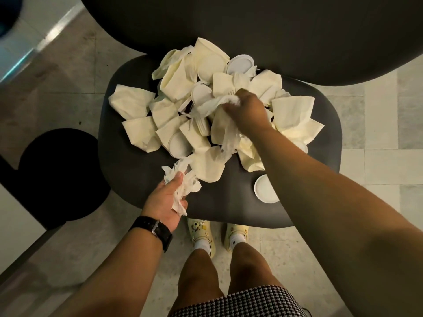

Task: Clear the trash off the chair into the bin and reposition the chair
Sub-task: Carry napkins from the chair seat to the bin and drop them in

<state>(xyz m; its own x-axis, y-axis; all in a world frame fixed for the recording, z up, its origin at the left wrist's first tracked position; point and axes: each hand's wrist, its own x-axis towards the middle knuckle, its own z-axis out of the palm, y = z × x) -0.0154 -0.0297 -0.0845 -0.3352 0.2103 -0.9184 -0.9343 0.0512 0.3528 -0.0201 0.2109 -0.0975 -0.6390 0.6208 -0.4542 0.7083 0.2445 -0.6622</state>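
Note:
A dark grey chair seat (229, 197) lies below me, heaped with cream paper napkins (135, 104), white paper cups and lids (240, 64). My left hand (164, 202) hovers over the seat's near left edge, closed on a wad of crumpled white tissue (183, 186). My right hand (247, 108) reaches into the middle of the heap and grips crumpled white tissue (226, 136) that trails down from it. A single white lid (266, 188) rests alone on the seat's near right part. The black bin (59, 172) stands on the floor to the left of the chair.
A large dark round table (251, 26) overhangs the far side of the chair. My feet in yellow clogs (202, 234) stand at the seat's near edge on a pale tiled floor (377, 168). A white panel edge (20, 225) runs along the left.

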